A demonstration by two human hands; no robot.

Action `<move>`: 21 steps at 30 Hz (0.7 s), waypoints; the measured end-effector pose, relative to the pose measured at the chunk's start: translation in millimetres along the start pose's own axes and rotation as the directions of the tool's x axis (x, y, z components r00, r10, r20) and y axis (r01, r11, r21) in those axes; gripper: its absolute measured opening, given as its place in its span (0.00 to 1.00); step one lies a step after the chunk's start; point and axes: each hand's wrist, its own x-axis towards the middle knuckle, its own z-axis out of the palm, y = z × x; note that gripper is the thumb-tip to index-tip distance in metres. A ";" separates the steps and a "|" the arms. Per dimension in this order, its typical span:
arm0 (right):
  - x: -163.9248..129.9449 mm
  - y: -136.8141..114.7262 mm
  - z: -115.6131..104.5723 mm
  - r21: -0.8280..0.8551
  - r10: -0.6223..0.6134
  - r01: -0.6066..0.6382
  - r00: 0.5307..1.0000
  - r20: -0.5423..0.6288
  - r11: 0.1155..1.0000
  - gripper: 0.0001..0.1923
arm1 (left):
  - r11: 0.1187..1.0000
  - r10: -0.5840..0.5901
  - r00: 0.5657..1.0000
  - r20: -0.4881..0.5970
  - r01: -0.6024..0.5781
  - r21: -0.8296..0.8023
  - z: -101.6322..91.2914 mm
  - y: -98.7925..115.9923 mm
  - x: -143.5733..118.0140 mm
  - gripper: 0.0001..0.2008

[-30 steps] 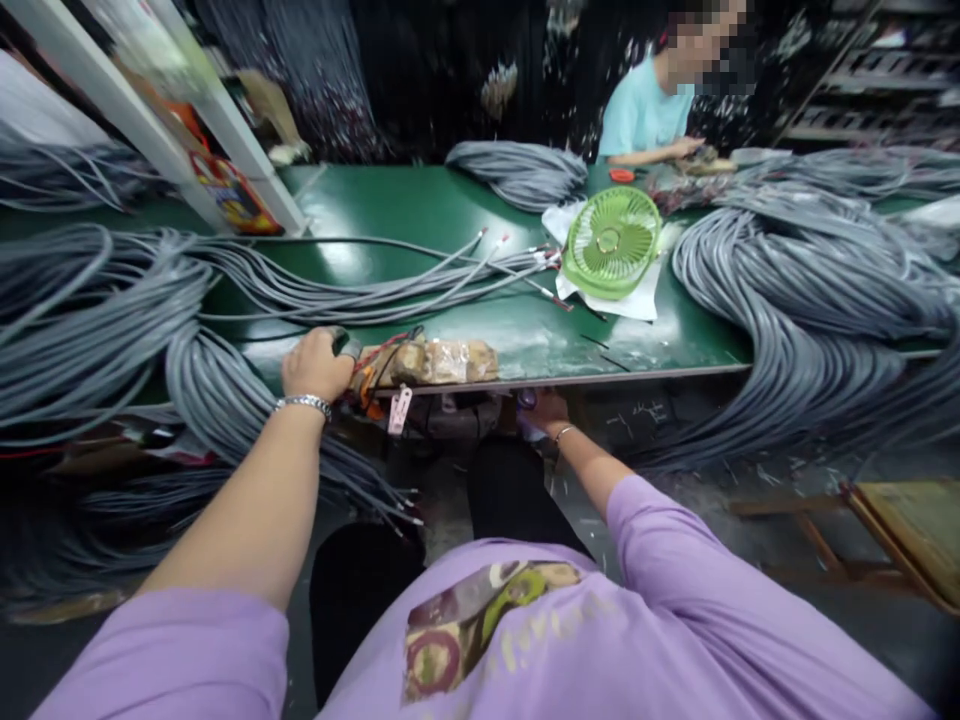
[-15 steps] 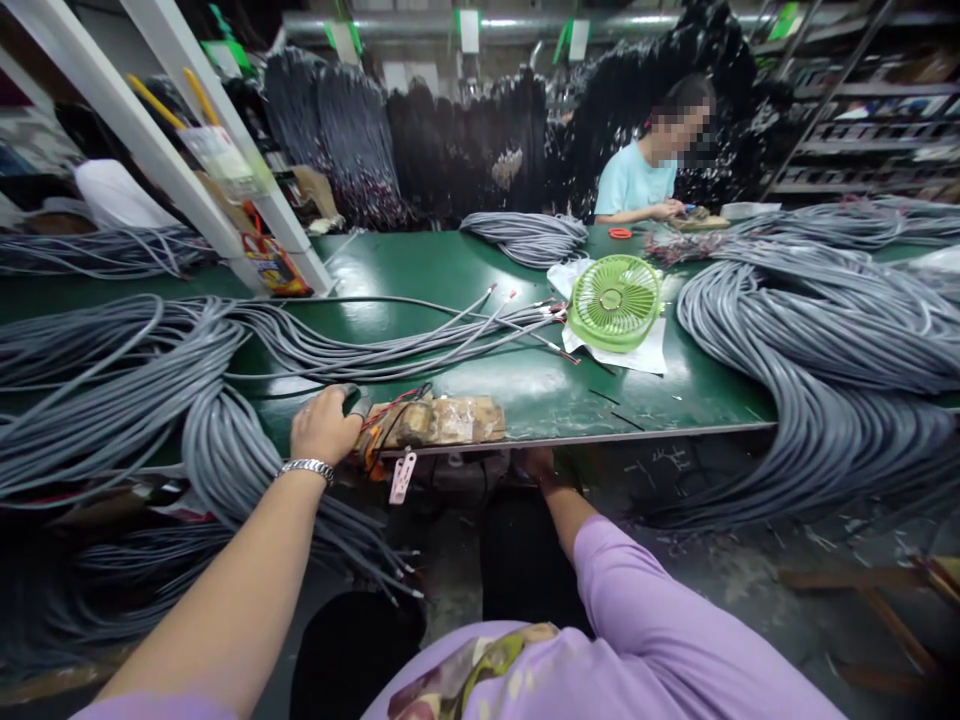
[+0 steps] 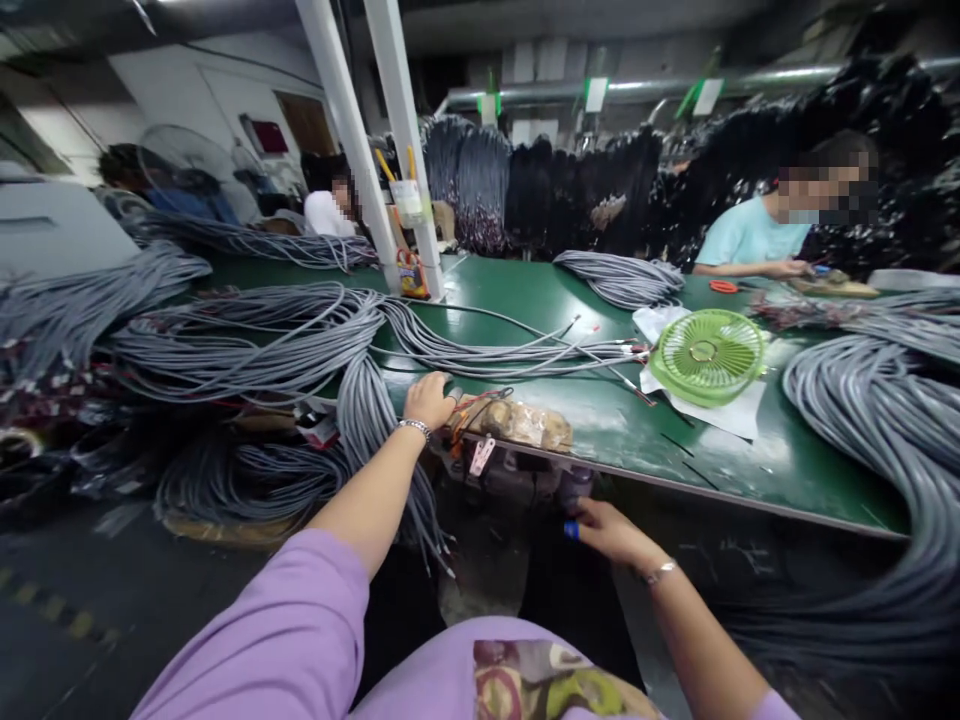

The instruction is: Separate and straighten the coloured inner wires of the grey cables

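The right hand (image 3: 615,532) has come out from beneath the bench (image 3: 810,470), its fingers loosely curled with a blue piece (image 3: 572,529) at the tips, whether held or worn unclear. The taped block (image 3: 529,425) lies lengthwise along the bench's front edge, just right of the nearer left hand (image 3: 429,400), whose fingers are bent, their grip impossible to tell.

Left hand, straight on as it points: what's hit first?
Probably the grey cables lying across the green tabletop, just beyond the left hand; depth is hard to judge.
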 end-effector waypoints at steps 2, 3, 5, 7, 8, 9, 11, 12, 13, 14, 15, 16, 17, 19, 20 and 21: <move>-22.4 -33.6 -30.2 0.283 -0.227 0.144 0.931 0.286 0.948 0.25 | 1.000 -0.015 1.000 -0.005 0.015 -0.017 0.2 0.9 -1.0 0.20; -27.7 -49.2 -47.8 0.356 -0.294 0.187 0.915 0.278 0.916 0.24 | 1.000 -0.021 1.000 -0.005 0.020 -0.022 0.0 1.8 -1.9 0.20; -24.1 -70.9 -83.2 0.332 -0.299 0.279 0.954 0.012 0.901 0.20 | 0.999 -0.024 1.000 -0.003 0.024 -0.028 -0.5 3.7 -4.1 0.20; -5.0 -76.0 -111.2 0.123 -0.233 0.305 0.886 -0.402 0.944 0.20 | 0.999 -0.025 1.000 -0.006 0.025 -0.030 -1.1 4.7 -6.5 0.20; 7.5 -73.3 -120.1 0.011 -0.206 0.259 0.793 -0.574 0.966 0.20 | 0.999 -0.030 1.000 -0.009 0.029 -0.028 -1.6 4.5 -7.3 0.21; 20.0 -68.3 -125.3 -0.088 -0.181 0.164 0.734 -0.655 0.983 0.20 | 0.999 -0.036 0.999 -0.012 0.036 -0.023 -2.4 3.6 -7.4 0.21; 40.5 -56.6 -126.8 -0.185 -0.102 -0.027 0.754 -0.649 0.982 0.19 | 0.999 -0.054 0.998 -0.021 0.054 -0.005 -5.7 -0.1 -4.8 0.23; 47.1 -51.6 -125.0 -0.241 -0.086 -0.078 0.794 -0.602 0.967 0.19 | 0.998 -0.063 0.998 -0.030 0.063 0.009 -8.4 -2.5 -1.8 0.24; 51.2 -47.9 -122.7 -0.280 -0.078 -0.105 0.816 -0.573 0.954 0.19 | 0.997 -0.069 0.997 -0.041 0.070 0.027 -11.8 -4.9 2.3 0.25; 53.1 -45.5 -120.6 -0.303 -0.061 -0.131 0.833 -0.550 0.944 0.20 | 0.996 -0.067 0.996 -0.051 0.069 0.049 -15.8 -6.9 7.5 0.26; 53.3 -44.5 -119.0 -0.321 -0.049 -0.151 0.840 -0.540 0.935 0.20 | 0.995 -0.057 0.997 -0.056 0.061 0.074 -20.0 -8.3 13.6 0.26; 52.5 -44.6 -118.0 -0.331 -0.042 -0.165 0.842 -0.538 0.929 0.20 | 0.994 -0.037 0.998 -0.053 0.042 0.100 -24.1 -8.9 20.5 0.27; 51.3 -45.6 -117.5 -0.336 -0.034 -0.178 0.841 -0.540 0.925 0.20 | 0.992 -0.007 0.999 -0.036 0.011 0.124 -27.5 -8.7 27.9 0.27; 49.3 -48.6 -117.6 -0.345 -0.037 -0.183 0.839 -0.544 0.920 0.19 | 0.984 0.056 0.998 0.034 -0.061 0.166 -31.8 -5.9 43.1 0.26; 49.1 -50.0 -117.8 -0.344 -0.033 -0.188 0.837 -0.546 0.920 0.19 | 0.978 0.086 0.993 0.076 -0.099 0.184 -32.4 -3.9 50.1 0.25; 49.2 -51.0 -118.0 -0.343 -0.036 -0.186 0.835 -0.549 0.921 0.19 | 0.971 0.113 0.987 0.113 -0.134 0.199 -32.3 -1.9 56.1 0.25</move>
